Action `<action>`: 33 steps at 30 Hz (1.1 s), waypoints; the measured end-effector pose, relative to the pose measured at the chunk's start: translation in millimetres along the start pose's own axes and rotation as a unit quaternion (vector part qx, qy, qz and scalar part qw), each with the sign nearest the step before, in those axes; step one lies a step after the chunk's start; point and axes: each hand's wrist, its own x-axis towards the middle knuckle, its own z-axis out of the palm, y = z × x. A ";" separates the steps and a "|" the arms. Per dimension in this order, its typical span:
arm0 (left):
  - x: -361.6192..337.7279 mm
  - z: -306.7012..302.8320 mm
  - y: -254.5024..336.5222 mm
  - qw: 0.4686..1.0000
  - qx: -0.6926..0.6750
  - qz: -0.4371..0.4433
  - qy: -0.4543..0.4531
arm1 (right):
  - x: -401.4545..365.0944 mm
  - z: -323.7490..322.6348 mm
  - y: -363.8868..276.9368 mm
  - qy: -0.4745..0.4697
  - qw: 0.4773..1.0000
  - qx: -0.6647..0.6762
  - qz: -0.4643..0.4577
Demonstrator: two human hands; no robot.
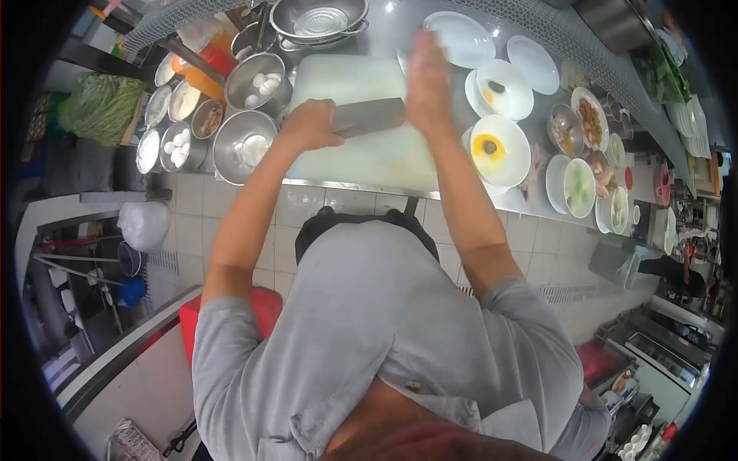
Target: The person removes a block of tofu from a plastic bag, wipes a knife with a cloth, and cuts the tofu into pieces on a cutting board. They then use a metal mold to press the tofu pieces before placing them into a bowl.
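My left hand (309,125) is closed round the handle end of a cleaver (370,117). Its broad blade points right, over a pale cutting board (338,77). My right hand (429,81) is by the blade's far end, blurred by motion, with its fingers looking stretched out away from me. I see nothing held in it. To its right stand a white bowl (519,146) with a yellow-orange liquid and a dark item in it, and another white bowl (516,79) with similar contents.
Steel bowls (223,154) stand left of the board, some holding white eggs (267,83). A colander (319,19) sits behind. White oval plates (461,38) and dishes of food (590,123) line the right side. A red stool (265,307) is behind me on the left.
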 end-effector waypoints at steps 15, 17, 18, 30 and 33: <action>13.3 0.3 -26.8 0.993 -0.104 -0.013 -0.060 | -7.5 37.7 21.9 -0.232 0.968 0.091 0.031; 13.7 -9.0 -27.4 0.980 -0.183 -0.039 -0.063 | -3.8 27.4 34.0 -0.144 0.985 0.061 -0.070; 11.9 -16.6 -27.7 0.964 -0.245 -0.071 -0.077 | -7.9 19.6 44.1 -0.085 0.992 0.069 -0.057; -40.3 -61.0 16.6 0.916 -0.360 0.052 0.171 | 11.3 -9.0 -6.1 0.065 0.865 0.395 0.304; -18.7 -34.4 16.3 0.896 -0.404 -0.080 0.165 | -23.8 4.4 4.9 0.083 0.871 0.369 0.314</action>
